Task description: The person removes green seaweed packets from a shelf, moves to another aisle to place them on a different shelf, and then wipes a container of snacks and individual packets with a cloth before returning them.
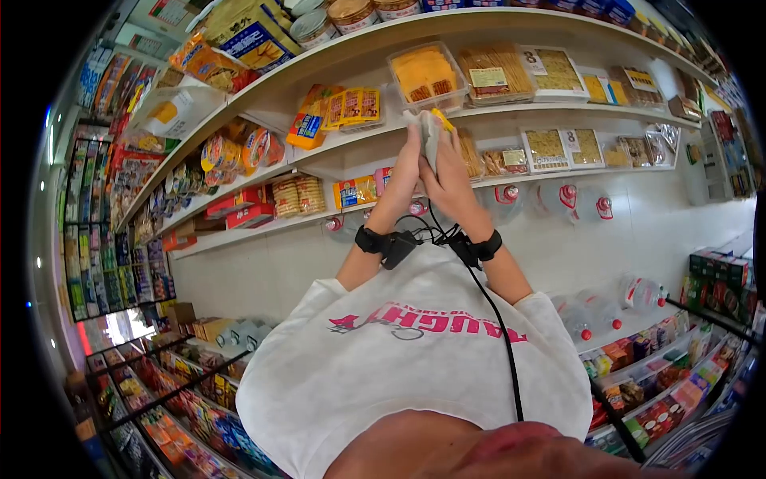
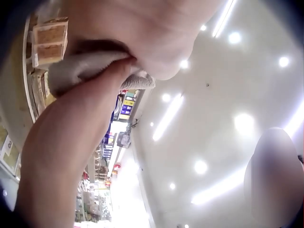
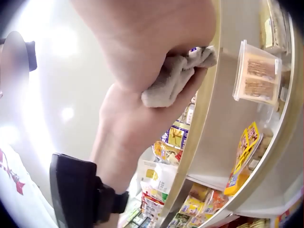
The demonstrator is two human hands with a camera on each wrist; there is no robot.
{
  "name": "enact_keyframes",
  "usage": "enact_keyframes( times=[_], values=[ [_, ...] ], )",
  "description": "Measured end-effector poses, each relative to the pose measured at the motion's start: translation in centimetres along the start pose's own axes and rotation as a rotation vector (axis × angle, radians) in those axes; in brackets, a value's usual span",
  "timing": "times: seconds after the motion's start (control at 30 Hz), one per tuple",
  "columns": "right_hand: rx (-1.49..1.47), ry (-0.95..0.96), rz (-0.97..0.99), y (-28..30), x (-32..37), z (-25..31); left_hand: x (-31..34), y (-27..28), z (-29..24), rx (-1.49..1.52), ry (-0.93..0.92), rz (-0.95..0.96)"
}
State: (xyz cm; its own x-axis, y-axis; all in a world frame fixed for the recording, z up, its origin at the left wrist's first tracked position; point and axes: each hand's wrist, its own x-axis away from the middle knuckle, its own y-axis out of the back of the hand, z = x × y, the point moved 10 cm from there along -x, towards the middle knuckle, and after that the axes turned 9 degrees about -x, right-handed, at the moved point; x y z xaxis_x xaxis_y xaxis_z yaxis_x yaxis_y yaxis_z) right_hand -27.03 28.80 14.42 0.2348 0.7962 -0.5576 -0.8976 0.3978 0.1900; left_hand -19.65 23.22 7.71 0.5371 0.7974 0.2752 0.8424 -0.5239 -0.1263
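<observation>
A greyish-white cloth [image 1: 429, 142] is bunched between both hands, held up in front of the middle shelf. From one side the left hand [image 1: 408, 173] grips it; from the other, the right hand [image 1: 449, 174] does the same, with the two hands close together. In the left wrist view, folds of the cloth [image 2: 78, 71] stick out between the hands. The right wrist view shows the cloth [image 3: 172, 81] crumpled against the palms. Parts of the fingers are hidden behind the hands and cloth. A small yellow patch appears beside the right fingertips.
A clear plastic box of orange-wrapped snacks [image 1: 427, 73] stands on the shelf just beyond the hands. Yellow snack packets [image 1: 351, 108] lie to its left, noodle trays [image 1: 556, 70] to its right. Large red-capped bottles [image 1: 504, 199] stand below the shelves. A black cable [image 1: 499, 319] runs down the shirt.
</observation>
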Motion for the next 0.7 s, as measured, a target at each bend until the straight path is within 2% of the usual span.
enact_keyframes(
  times=[0.07,0.13,0.17,0.23,0.27,0.33,0.37,0.47,0.57,0.67,0.7],
  values=[
    [0.027,-0.022,-0.046,0.0,-0.4,-0.7,0.0,0.9,-1.1,-0.211,-0.117,-0.006],
    [0.065,-0.040,-0.145,0.4,-0.4,-2.2,0.9,1.4,-0.7,-0.324,-0.076,0.039],
    [-0.070,-0.238,-0.106,0.2,-0.4,-5.0,1.2,1.6,-0.5,-0.380,-0.057,0.063],
    [-0.325,-0.637,-0.023,-0.4,0.3,-9.4,1.1,2.5,-1.5,-0.401,-0.216,0.074],
    [-0.323,-0.618,0.031,-0.8,0.0,-9.6,1.1,3.1,-2.1,-0.413,-0.296,0.080],
    [-0.315,-0.584,0.135,-2.2,-0.3,-9.4,1.0,5.4,-2.4,-0.563,-0.267,0.009],
    [-0.218,-0.714,0.218,-3.0,0.4,-10.5,0.9,6.7,-2.5,-0.634,-0.250,-0.025],
    [-0.129,-0.328,0.069,-4.4,-1.4,-9.4,0.7,9.1,-3.0,-0.885,-0.288,-0.025],
    [0.076,-0.207,0.083,-6.6,-2.5,-8.7,0.6,11.6,-4.1,-0.807,-0.438,-0.031],
    [-0.001,-0.587,-0.004,-8.2,-2.5,-11.0,-0.8,15.3,-3.8,-0.668,-0.543,-0.052],
    [-0.121,-0.551,-0.069,-9.1,-2.7,-11.5,-2.2,17.1,-1.8,-0.566,-0.356,-0.009]
  ],
)
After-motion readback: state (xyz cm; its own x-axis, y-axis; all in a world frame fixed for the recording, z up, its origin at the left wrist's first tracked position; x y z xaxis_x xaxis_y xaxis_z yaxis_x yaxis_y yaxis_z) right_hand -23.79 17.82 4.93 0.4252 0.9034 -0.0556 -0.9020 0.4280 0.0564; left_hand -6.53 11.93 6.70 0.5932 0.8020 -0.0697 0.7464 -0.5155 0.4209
